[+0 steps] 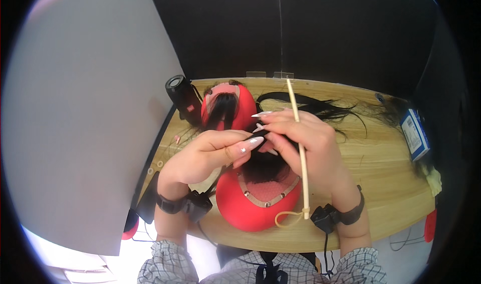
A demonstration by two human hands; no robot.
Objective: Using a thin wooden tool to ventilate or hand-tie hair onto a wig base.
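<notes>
In front of me a red head form point(240, 205) wears a pink mesh wig cap point(263, 190), its pale edge band held by several round pins. Black hair point(263, 167) grows from the mesh. My left hand point(210, 152) pinches a gathered lock of it between thumb and fingers. The fingertips of my right hand point(308, 133) meet that lock from the other side, partly hiding it. A thin pale stick point(303, 163), with a yellowish elastic loop point(287, 216) tied at its near end, lies across my right hand, apparently tucked between the fingers.
Behind stands a second red head form point(248, 103) with dark hair. A black cylindrical speaker point(184, 100) is at its left. Long loose black hair point(312, 105) spreads over the wooden table point(375, 179). A blue-and-white box point(414, 135) sits right. Partitions point(86, 115) surround the table; cabled devices point(199, 205) are strapped to both wrists.
</notes>
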